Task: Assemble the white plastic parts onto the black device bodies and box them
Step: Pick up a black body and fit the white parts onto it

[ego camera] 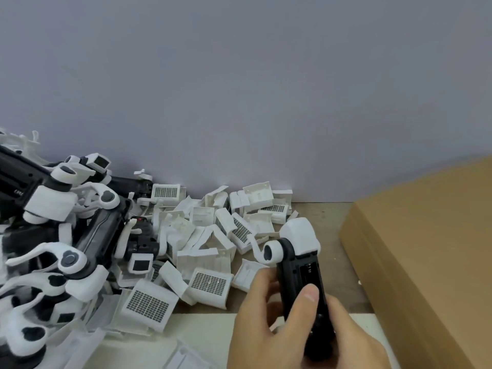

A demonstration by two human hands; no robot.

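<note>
1. Your left hand (266,323) is low in the view, at about 6 o'clock. Its fingers and thumb (303,304) are curled round the black device body (300,283) and grip it.
2. Your right hand (354,339) sits just behind and to the right of that body. It touches the body's lower end, but most of the hand is hidden, so you cannot tell if its fingers are curled or straight.
3. The two hands are close together, one on each side of the same body.
4. The body you hold points up toward 12 o'clock. It has a white cap (299,237) on its top end and a white round knob (271,252) on its left side.
5. Far left, at 9 o'clock, lies a heap of finished devices (66,235), black bodies with white parts on them, piled on each other.
6. In the middle, at about 10 o'clock from your hands, lies a pile of loose white plastic parts (213,235). Some show a dark grid face (147,304).
7. This pile touches the grey wall (239,89) behind it.
8. The parts rest on the table (332,251).
9. At 3 o'clock, right of your hands, stands a brown cardboard box (426,249). It is near the held body but not touching it.
</note>
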